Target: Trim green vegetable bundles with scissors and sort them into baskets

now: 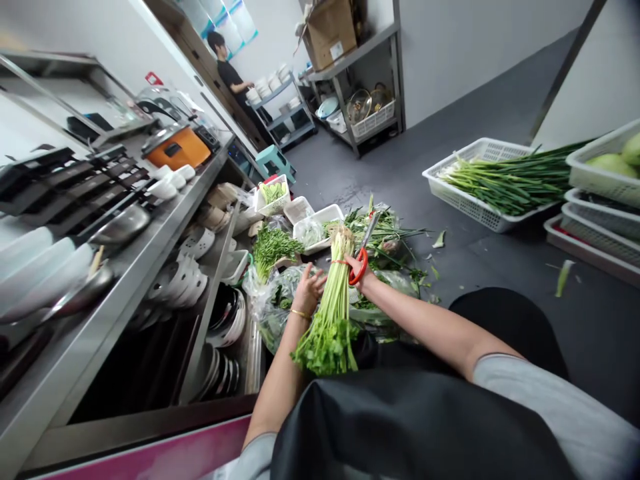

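Note:
My left hand grips a tied bunch of green celery-like stalks around its middle, leaves toward me and pale root ends pointing away. My right hand holds red-handled scissors, whose blades point up past the root ends. A red band circles the bunch near the scissors. Below the bunch lie clear plastic bags of greens on the dark floor.
White baskets of herbs and trays sit ahead, with trimmings scattered on the floor. A white crate of long green onions lies right. A steel counter with bowls runs along the left. A person stands at far shelves.

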{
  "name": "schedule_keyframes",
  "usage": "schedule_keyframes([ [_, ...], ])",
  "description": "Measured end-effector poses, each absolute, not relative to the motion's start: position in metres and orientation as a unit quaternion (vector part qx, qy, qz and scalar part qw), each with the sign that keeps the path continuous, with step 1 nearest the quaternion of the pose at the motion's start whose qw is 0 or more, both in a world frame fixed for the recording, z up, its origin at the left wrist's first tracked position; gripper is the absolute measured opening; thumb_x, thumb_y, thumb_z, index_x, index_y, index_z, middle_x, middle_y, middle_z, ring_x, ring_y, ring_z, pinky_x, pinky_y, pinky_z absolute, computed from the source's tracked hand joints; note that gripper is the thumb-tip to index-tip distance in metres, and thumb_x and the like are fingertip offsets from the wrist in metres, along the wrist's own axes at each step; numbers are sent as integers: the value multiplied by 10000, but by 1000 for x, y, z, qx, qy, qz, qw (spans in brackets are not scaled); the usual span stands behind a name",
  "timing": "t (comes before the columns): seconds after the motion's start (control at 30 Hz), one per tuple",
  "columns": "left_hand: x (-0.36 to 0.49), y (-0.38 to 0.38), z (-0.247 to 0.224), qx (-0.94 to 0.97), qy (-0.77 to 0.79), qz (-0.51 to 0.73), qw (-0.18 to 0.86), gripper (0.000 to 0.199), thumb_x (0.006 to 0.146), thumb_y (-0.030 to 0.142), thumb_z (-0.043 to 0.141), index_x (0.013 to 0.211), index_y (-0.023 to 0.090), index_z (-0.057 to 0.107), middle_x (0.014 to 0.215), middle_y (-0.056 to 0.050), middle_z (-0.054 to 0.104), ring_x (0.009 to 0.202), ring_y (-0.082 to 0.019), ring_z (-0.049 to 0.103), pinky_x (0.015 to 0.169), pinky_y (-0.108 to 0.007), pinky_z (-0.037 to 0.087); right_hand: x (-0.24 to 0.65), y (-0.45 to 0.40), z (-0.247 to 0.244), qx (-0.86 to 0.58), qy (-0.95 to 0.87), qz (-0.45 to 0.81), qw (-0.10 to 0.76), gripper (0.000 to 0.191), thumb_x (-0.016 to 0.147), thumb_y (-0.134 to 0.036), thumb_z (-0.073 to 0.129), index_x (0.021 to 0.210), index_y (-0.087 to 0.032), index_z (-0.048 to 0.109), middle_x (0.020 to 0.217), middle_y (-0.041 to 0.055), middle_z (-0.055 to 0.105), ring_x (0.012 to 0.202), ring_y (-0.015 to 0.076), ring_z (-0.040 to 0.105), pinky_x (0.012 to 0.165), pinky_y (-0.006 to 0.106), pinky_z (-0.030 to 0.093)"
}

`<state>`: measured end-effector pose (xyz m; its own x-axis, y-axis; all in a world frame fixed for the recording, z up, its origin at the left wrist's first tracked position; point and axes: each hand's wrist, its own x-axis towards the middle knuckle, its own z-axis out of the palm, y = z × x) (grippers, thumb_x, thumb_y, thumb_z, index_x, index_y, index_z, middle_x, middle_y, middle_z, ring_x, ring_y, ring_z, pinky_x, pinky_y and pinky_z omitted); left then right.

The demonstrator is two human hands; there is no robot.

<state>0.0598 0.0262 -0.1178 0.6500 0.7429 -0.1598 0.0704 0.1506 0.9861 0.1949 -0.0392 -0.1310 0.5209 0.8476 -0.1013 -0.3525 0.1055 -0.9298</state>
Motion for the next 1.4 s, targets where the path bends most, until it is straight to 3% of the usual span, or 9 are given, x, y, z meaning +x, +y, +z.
schedule_keyframes([
  [0.2,70,12,-141,614,314,154,707,694,514,387,860,1079,112,565,802,-56,667,691,-192,639,718,-349,527,206,-59,-131,-590,-322,344,656,491,708,-578,656,962,-160,612,1013,93,675,992,237,608,937,359,464],
  [0.37,41,15,-156,553,303,111,768,579,523,378,848,952,104,571,778,-95,685,663,-228,661,652,-366,523,262,-131,-132,-721,-500,305,370,464,684,-586,653,915,-192,572,827,19,653,728,175,587,702,277,477],
  [0.5,37,28,-171,481,311,122,810,679,541,626,776,939,115,574,736,-96,671,726,-258,675,669,-377,530,286,-181,-148,-708,-561,378,204,388,789,-605,495,817,-221,547,822,51,646,743,201,606,734,297,473],
  [0.63,50,40,-186,456,372,128,798,740,542,755,692,900,118,576,631,-72,622,697,-263,664,650,-383,528,288,-192,-160,-684,-561,429,185,445,807,-662,397,785,-238,530,841,82,645,790,235,612,776,335,477],
  [0.87,59,52,-199,466,420,178,758,602,601,604,758,938,156,539,653,-3,581,544,-155,554,583,-331,482,291,-146,-167,-706,-579,396,100,493,820,-712,376,785,-240,510,833,98,648,753,253,622,718,363,463],
  [1.03,60,56,-208,567,410,217,681,545,694,590,699,978,149,553,766,-16,593,678,-144,563,701,-296,471,279,-121,-162,-747,-566,347,-28,594,831,-746,310,868,-200,540,832,133,661,795,325,649,659,390,451],
  [1.17,58,58,-207,680,450,222,534,428,785,550,618,921,155,520,849,-55,598,799,-188,581,761,-314,448,270,-114,-151,-759,-566,313,-78,655,866,-728,213,931,-166,543,842,165,665,823,357,656,667,408,444],
  [1.27,57,56,-201,736,491,189,426,369,811,491,613,934,172,476,885,-81,604,847,-227,592,772,-335,436,268,-116,-149,-762,-564,304,-94,671,871,-727,188,941,-159,537,859,170,666,830,360,657,673,413,441],
  [1.4,59,53,-198,748,485,163,423,326,840,464,582,943,185,449,893,-81,611,837,-225,597,755,-321,431,267,-126,-154,-747,-569,335,-76,649,865,-740,207,912,-178,529,879,150,669,833,338,657,672,392,439],
])
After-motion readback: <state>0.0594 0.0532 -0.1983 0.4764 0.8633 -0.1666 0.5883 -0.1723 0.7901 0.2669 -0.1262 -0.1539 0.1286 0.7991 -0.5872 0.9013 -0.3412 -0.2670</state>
